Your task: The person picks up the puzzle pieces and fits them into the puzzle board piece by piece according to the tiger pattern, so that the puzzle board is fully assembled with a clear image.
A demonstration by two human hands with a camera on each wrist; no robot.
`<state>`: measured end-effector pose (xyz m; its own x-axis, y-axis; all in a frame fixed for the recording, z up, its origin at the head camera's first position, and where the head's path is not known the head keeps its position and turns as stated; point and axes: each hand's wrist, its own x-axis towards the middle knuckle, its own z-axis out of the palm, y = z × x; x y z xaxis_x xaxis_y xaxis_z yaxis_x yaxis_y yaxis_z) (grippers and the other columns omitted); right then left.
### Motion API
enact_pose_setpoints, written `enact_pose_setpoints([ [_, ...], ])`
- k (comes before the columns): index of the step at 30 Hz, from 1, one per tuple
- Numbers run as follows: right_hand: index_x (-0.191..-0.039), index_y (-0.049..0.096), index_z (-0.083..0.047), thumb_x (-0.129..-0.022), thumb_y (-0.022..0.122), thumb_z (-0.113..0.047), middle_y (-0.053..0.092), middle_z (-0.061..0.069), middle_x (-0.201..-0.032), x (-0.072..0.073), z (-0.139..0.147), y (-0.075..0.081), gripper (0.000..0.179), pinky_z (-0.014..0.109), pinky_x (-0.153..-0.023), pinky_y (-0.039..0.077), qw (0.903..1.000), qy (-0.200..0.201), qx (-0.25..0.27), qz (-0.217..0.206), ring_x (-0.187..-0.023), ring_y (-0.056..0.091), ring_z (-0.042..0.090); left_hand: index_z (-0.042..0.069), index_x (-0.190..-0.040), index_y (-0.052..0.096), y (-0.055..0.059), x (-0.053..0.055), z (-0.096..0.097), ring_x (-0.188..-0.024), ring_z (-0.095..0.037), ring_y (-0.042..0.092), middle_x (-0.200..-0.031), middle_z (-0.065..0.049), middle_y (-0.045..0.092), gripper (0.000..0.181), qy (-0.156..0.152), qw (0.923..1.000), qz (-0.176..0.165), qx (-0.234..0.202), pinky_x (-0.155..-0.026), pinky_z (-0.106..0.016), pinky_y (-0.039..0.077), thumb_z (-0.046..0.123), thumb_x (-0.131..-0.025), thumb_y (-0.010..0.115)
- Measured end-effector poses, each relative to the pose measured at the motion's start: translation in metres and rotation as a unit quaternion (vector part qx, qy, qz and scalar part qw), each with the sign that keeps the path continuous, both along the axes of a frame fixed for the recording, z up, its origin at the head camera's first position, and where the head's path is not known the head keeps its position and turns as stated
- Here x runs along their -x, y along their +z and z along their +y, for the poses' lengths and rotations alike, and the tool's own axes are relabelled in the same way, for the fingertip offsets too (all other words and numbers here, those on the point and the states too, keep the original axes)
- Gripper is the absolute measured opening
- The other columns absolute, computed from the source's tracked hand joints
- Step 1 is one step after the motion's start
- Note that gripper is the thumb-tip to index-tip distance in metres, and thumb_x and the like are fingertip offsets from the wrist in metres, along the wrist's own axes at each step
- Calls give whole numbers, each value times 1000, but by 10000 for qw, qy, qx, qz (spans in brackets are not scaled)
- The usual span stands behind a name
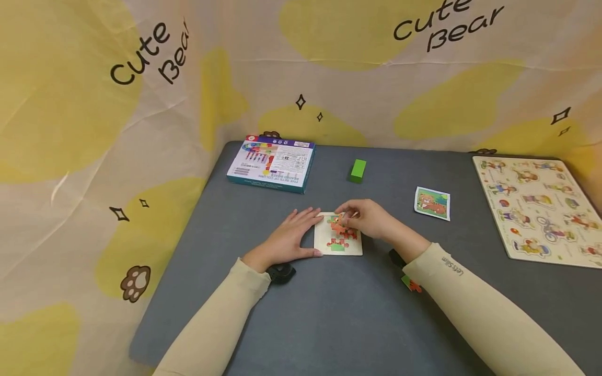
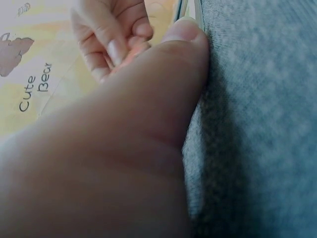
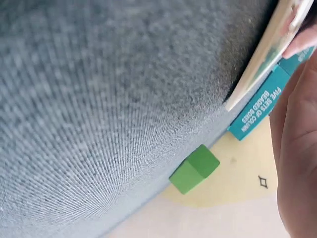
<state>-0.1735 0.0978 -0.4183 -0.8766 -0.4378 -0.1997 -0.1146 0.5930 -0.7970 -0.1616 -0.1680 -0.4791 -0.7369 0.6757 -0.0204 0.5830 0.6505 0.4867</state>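
A small pale puzzle board point(image 1: 320, 239) lies on the grey table with orange and green puzzle pieces point(image 1: 337, 244) on it. My left hand point(image 1: 290, 239) rests at the board's left side, fingers spread and thumb at its lower left corner. Over the upper right of the board, my right hand point(image 1: 369, 219) pinches an orange puzzle piece point(image 2: 133, 54), seen in the left wrist view between thumb and fingers. The fingers hide much of that piece. Another green and orange puzzle piece point(image 1: 412, 284) lies by the right forearm, partly covered by the sleeve.
A picture card point(image 1: 432, 204) with an orange animal lies to the right of the board. Behind the board stands a green block point(image 1: 358, 171). A flat box point(image 1: 273, 163) sits at the back left, and a large picture board point(image 1: 541, 209) at the far right. Printed cloth surrounds the table.
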Motion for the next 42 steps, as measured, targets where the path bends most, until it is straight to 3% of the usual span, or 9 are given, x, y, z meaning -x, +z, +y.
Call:
enact_pose_setpoints([
  [4, -114, 73, -3, -100, 71, -6, 69, 4, -86, 0, -5, -1, 15, 30, -63, 51, 9981, 389, -457, 143, -70, 65, 16, 14, -164, 35, 1, 1, -1, -160, -19, 12, -173, -3, 24, 92, 9, 10000, 50, 47, -129, -42, 0, 51, -93, 78],
  [11, -107, 76, -6, -96, 78, -9, 65, 2, -79, -1, -12, -4, 12, 30, -60, 48, 9927, 531, -993, 436, -64, 57, 15, 15, -165, 35, -2, 0, -1, -160, -19, 11, -173, -2, 23, 93, -24, 9999, 15, 168, -129, -43, 1, 54, -92, 77],
  [19, -109, 81, -8, -88, 87, -12, 62, 1, -87, -3, -17, -11, 22, 33, -68, 49, 9781, 687, -1499, 1271, -76, 56, 17, 16, -165, 34, -1, 1, 0, -161, -18, 9, -174, -1, 21, 93, -1, 9999, 7, 166, -128, -42, -2, 54, -92, 77],
  [25, -114, 83, -10, -88, 86, -13, 65, 3, -97, -20, -20, -11, 26, 33, -69, 55, 9462, 834, -2078, 2335, -80, 59, 19, 16, -165, 34, 2, 2, 0, -161, -17, 9, -174, 0, 21, 93, 8, 9999, -27, 167, -128, -41, -2, 54, -92, 78],
  [27, -117, 82, -11, -89, 85, -11, 66, 5, -102, -28, -21, -14, 28, 33, -70, 58, 9247, 954, -2410, 2789, -83, 61, 21, 16, -165, 34, 2, 1, 0, -161, -16, 9, -174, 0, 20, 93, 13, 9999, -39, 150, -128, -40, -2, 53, -92, 78],
  [30, -125, 78, -9, -93, 80, -9, 68, 8, -113, -42, -24, -20, 32, 36, -76, 60, 8828, 1130, -3046, 3393, -92, 62, 26, 16, -165, 34, 1, 1, 1, -160, -17, 9, -174, -1, 21, 93, 27, 9999, -33, 142, -128, -40, -2, 53, -92, 78],
  [33, -134, 72, -5, -98, 73, -10, 65, 11, -126, -55, -26, -25, 36, 40, -87, 58, 8517, 1261, -3564, 3629, -104, 59, 30, 15, -165, 35, 0, 1, 1, -160, -17, 10, -173, -1, 22, 92, 27, 9999, -5, 144, -128, -41, -1, 53, -92, 78],
  [35, -139, 67, -2, -101, 69, -11, 62, 12, -131, -61, -27, -27, 39, 42, -92, 55, 8459, 1273, -3715, 3610, -109, 57, 31, 16, -165, 35, -1, 0, 2, -160, -17, 10, -173, -1, 22, 92, 17, 9999, 24, 165, -128, -40, -1, 54, -92, 77],
  [42, -143, 64, -3, -101, 68, -12, 61, 10, -142, -71, -29, -30, 43, 45, -103, 49, 8471, 1184, -3846, 3472, -126, 57, 31, 14, -165, 35, 0, -1, 0, -161, -20, 11, -173, -3, 22, 91, -1, 9998, 108, 183, -129, -42, 0, 51, -93, 78],
])
